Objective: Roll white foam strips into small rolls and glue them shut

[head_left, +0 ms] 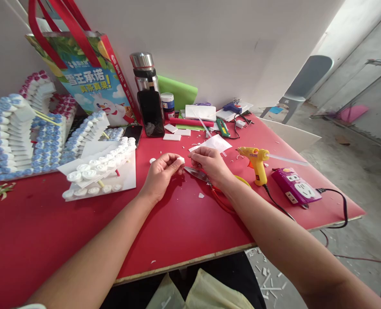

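My left hand point(161, 174) is closed over the red table point(177, 227), pinching a small white foam piece point(180, 160) at its fingertips. My right hand point(210, 164) is curled just to its right, its fingers pinched towards the same piece. Under the right hand lie scissors point(197, 173) with red handles; whether the hand grips them I cannot tell. A white model of rolled paper discs on a white board point(98, 169) stands left of my left hand.
A yellow glue gun point(256, 161) and a purple power strip point(295, 185) lie to the right. Blue-and-white stacked models point(26, 133), a red-handled shopping bag point(90, 73), a steel flask point(143, 71), a phone point(151, 112) and foam sheets stand at the back. A grey chair point(303, 81) stands beyond.
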Tool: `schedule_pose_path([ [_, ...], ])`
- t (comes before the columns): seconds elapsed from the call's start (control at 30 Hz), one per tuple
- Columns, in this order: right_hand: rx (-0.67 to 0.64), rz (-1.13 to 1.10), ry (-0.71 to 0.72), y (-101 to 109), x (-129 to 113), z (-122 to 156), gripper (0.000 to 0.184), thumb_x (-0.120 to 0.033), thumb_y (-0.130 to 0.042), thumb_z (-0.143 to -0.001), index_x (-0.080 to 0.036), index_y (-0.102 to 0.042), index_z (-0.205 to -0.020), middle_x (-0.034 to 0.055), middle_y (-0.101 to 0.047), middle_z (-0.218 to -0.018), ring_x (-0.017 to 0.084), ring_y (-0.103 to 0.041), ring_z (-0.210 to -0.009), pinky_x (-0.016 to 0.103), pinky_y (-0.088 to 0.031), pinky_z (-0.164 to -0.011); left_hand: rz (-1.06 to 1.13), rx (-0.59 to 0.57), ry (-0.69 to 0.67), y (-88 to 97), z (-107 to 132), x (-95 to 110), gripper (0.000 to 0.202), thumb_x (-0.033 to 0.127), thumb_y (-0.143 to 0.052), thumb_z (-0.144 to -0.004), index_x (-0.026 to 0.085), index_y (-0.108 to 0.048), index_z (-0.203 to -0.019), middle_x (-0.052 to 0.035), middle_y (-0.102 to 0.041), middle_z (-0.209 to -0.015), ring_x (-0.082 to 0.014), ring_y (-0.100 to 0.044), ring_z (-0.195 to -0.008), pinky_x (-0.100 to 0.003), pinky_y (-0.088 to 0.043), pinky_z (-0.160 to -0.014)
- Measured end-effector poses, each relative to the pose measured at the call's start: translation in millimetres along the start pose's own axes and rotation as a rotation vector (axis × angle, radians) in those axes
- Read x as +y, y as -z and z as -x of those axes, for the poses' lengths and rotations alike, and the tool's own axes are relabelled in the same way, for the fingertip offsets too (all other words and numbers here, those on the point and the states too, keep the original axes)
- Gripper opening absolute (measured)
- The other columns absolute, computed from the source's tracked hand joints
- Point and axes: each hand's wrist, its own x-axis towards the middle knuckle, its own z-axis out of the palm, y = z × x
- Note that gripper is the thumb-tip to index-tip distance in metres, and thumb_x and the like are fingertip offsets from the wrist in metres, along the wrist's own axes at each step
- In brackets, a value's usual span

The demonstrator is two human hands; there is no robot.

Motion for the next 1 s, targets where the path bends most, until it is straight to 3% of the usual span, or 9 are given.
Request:
schedule_pose_path([
  [0.33,0.017,-0.087,-0.023,3.8,3.1,-3.8,0.015,-0.025,-0.075,-0.065,-0.016,-0.065,-0.072,-0.0013,-0.061,-0.061,0.009,-0.052,-0.055,0.024,-0.042,-0.053,0.038,-0.004,0.004,2.8,-2.3,-2.4,0.020,0.035,-0.077,-0.081,0.017,-0.070,-0.089,-0.0015,-0.064,-0.082,-0.0093,-0.055,-0.068,-0.024,-0.050,-0.075],
  [0.63,-0.060,-0.083,-0.102,2.9,2.7,-2.8,0.021,-0.030,-0.075,-0.071,-0.017,-0.059,-0.073,-0.0019,-0.061,-0.061,0.009,-0.052,-0.053,0.022,-0.040,-0.052,0.003,-0.029,-0.027,2.2,-1.9,-1.3,0.020,0.035,-0.076,-0.082,0.017,-0.069,-0.089,-0.0014,-0.065,-0.083,-0.0098,-0.056,-0.069,-0.024,-0.049,-0.075],
  [0.87,-0.019,0.000,-0.003,0.8,-2.3,1.2,0.016,-0.030,-0.066,-0.080,-0.018,-0.057,-0.072,-0.0022,-0.059,-0.059,0.008,-0.051,-0.051,0.022,-0.040,-0.052,0.018,0.003,-0.024,5.7,-4.6,-6.7,0.022,0.036,-0.076,-0.082,0.017,-0.069,-0.090,-0.0020,-0.064,-0.084,-0.0102,-0.056,-0.069,-0.026,-0.050,-0.076],
  [1.0,0.021,0.060,0.039,1.0,-4.8,3.0,0.027,-0.035,-0.060,-0.087,-0.018,-0.055,-0.066,-0.0028,-0.053,-0.051,0.008,-0.045,-0.047,0.022,-0.036,-0.049,0.014,0.004,-0.029,7.4,-6.0,-7.9,0.021,0.036,-0.075,-0.083,0.018,-0.069,-0.091,-0.0020,-0.063,-0.082,-0.0105,-0.055,-0.069,-0.027,-0.051,-0.076],
])
